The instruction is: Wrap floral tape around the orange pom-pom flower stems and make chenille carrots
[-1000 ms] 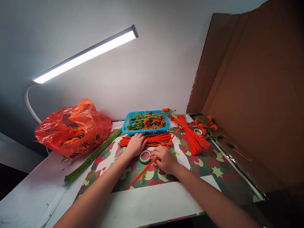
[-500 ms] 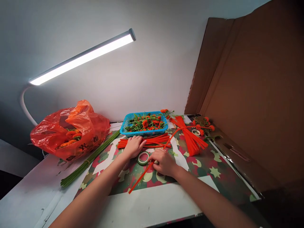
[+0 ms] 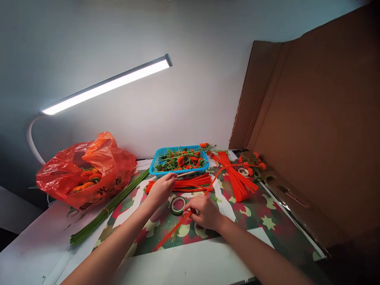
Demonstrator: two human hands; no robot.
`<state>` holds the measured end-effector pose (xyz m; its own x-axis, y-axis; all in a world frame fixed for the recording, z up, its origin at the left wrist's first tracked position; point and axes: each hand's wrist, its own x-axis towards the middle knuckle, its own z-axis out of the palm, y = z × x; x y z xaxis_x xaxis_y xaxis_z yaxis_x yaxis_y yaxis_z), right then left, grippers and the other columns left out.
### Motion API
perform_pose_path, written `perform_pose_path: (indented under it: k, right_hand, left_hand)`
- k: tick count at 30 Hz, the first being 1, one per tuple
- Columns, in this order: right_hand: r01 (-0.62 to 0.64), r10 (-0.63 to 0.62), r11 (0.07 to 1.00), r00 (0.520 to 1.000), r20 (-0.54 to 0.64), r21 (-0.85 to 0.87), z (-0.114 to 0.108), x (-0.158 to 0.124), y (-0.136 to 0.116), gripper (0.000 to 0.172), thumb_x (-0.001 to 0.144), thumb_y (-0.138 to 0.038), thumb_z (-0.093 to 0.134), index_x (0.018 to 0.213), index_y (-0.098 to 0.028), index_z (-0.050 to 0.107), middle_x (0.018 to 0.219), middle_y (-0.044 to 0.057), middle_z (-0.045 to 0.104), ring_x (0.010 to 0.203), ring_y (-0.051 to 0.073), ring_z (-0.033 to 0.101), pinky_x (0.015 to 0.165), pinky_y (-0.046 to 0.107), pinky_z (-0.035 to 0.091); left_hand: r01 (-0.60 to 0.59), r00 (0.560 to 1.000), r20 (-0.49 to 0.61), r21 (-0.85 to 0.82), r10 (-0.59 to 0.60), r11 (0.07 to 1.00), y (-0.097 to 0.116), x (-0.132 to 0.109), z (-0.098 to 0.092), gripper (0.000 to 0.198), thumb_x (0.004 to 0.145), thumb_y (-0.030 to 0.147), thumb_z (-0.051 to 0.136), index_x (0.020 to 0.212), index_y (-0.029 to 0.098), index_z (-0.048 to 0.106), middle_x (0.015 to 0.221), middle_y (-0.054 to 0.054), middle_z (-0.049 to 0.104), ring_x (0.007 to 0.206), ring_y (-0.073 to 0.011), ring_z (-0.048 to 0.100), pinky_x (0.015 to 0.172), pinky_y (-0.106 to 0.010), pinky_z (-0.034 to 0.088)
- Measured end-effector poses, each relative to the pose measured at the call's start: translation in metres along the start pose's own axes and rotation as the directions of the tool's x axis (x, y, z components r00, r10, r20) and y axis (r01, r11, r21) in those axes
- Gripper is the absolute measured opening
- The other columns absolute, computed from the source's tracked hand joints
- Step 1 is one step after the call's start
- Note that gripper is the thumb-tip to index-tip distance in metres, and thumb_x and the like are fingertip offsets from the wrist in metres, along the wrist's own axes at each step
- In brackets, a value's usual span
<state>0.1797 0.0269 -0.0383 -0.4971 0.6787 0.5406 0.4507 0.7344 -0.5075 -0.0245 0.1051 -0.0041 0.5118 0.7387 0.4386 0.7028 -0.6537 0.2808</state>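
Observation:
My left hand (image 3: 162, 189) pinches a thin pale stick (image 3: 186, 173) that points right, just above the flat pile of orange pipe cleaners (image 3: 190, 183). My right hand (image 3: 203, 211) is closed on a long orange pipe cleaner (image 3: 172, 232), which runs from the paper's near edge up past my fingers toward the back. A roll of green tape (image 3: 178, 206) lies on the patterned paper between both hands.
A blue basket (image 3: 178, 161) of orange flowers stands at the back. Right of it lies a fanned orange bundle (image 3: 236, 178), a small tape roll (image 3: 244, 171) and flower stems. Green stems (image 3: 109, 208) and an orange plastic bag (image 3: 86, 172) sit left. Cardboard (image 3: 311, 130) walls the right.
My left hand lifted off the orange pile and now pinches a thin pale stick. My right hand slid slightly toward me with the long pipe cleaner.

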Motion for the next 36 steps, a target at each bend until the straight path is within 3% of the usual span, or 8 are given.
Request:
perform_pose_path:
  k: [5, 10, 14, 18, 22, 25, 31, 36]
  right_hand:
    - [-0.136, 0.141, 0.97, 0.99, -0.013, 0.202, -0.022, 0.016, -0.007, 0.009, 0.072, -0.019, 0.068, 0.082, -0.019, 0.069, 0.064, -0.001, 0.06, 0.058, 0.012, 0.052, 0.058, 0.024, 0.04]
    - [-0.269, 0.165, 0.858, 0.951, 0.263, 0.437, -0.06, 0.069, -0.025, 0.015, 0.073, -0.029, 0.07, 0.084, -0.019, 0.068, 0.056, -0.005, 0.052, 0.051, 0.009, 0.045, 0.048, 0.021, 0.034]
    - [-0.21, 0.208, 0.797, 0.976, 0.069, 0.566, -0.071, 0.118, -0.029, 0.027, 0.077, -0.045, 0.066, 0.078, -0.018, 0.064, 0.058, -0.004, 0.052, 0.051, 0.008, 0.045, 0.048, 0.021, 0.038]
    - [-0.138, 0.245, 0.867, 0.955, -0.169, 0.478, -0.062, 0.137, -0.008, 0.028, 0.088, -0.042, 0.05, 0.093, -0.018, 0.063, 0.052, -0.005, 0.048, 0.044, 0.009, 0.044, 0.044, 0.021, 0.037]
    - [-0.152, 0.22, 0.899, 0.968, -0.124, 0.411, -0.052, 0.137, 0.01, 0.031, 0.091, -0.031, 0.043, 0.118, -0.021, 0.054, 0.059, -0.005, 0.056, 0.042, 0.009, 0.049, 0.045, 0.021, 0.041]
    - [-0.103, 0.187, 0.922, 0.963, -0.196, 0.374, -0.049, 0.135, 0.007, 0.023, 0.089, -0.026, 0.042, 0.104, -0.02, 0.059, 0.073, -0.001, 0.061, 0.058, 0.012, 0.056, 0.054, 0.023, 0.044]
    - [-0.115, 0.158, 0.957, 0.977, -0.145, 0.266, -0.047, 0.126, -0.014, 0.033, 0.095, -0.037, 0.037, 0.078, -0.018, 0.058, 0.067, -0.001, 0.054, 0.062, 0.012, 0.048, 0.059, 0.024, 0.038]
    - [-0.174, 0.212, 0.959, 0.964, -0.162, 0.222, -0.044, 0.121, -0.018, 0.031, 0.094, -0.038, 0.04, 0.076, -0.019, 0.056, 0.065, -0.001, 0.053, 0.06, 0.013, 0.047, 0.059, 0.023, 0.036]
  left_hand:
    - [0.122, 0.96, -0.183, -0.401, -0.21, 0.908, 0.01, 0.009, -0.015, 0.014, 0.082, 0.025, 0.056, 0.082, 0.02, 0.069, 0.085, -0.007, 0.07, 0.076, -0.0197, 0.065, 0.073, -0.033, 0.052]
    - [0.231, 0.808, 0.053, -0.945, -0.587, 0.233, 0.029, 0.044, -0.042, 0.022, 0.071, 0.029, 0.074, 0.087, 0.014, 0.066, 0.073, -0.004, 0.07, 0.067, -0.0153, 0.068, 0.066, -0.025, 0.055]
    - [0.089, 0.721, 0.191, -0.979, -0.666, -0.184, 0.032, 0.07, -0.059, 0.008, 0.082, 0.02, 0.065, 0.081, 0.013, 0.061, 0.06, 0.003, 0.06, 0.047, -0.0039, 0.057, 0.045, -0.011, 0.046]
    - [0.082, 0.736, 0.255, -0.953, -0.627, -0.291, 0.027, 0.077, -0.064, 0.016, 0.091, 0.016, 0.05, 0.076, 0.013, 0.055, 0.052, 0.007, 0.047, 0.035, -0.0005, 0.043, 0.036, -0.008, 0.04]
    - [0.11, 0.751, 0.375, -0.883, -0.544, -0.457, 0.025, 0.069, -0.071, 0.021, 0.095, 0.013, 0.042, 0.078, 0.013, 0.054, 0.059, 0.003, 0.053, 0.041, -0.0008, 0.049, 0.041, -0.009, 0.045]
    - [0.107, 0.77, 0.378, -0.871, -0.515, -0.479, 0.029, 0.061, -0.076, 0.018, 0.094, 0.013, 0.044, 0.083, 0.012, 0.057, 0.065, 0.001, 0.057, 0.045, -0.0011, 0.052, 0.044, -0.009, 0.047]
    - [0.165, 0.804, 0.262, -0.961, -0.533, -0.223, 0.044, 0.049, -0.077, 0.01, 0.076, 0.01, 0.066, 0.083, 0.014, 0.058, 0.069, 0.0, 0.062, 0.053, -0.0055, 0.058, 0.048, -0.013, 0.046]
    - [0.136, 0.797, 0.181, -0.983, -0.576, -0.121, 0.049, 0.042, -0.075, 0.013, 0.068, 0.013, 0.063, 0.072, 0.016, 0.052, 0.058, 0.004, 0.056, 0.046, -0.0026, 0.045, 0.044, -0.011, 0.034]
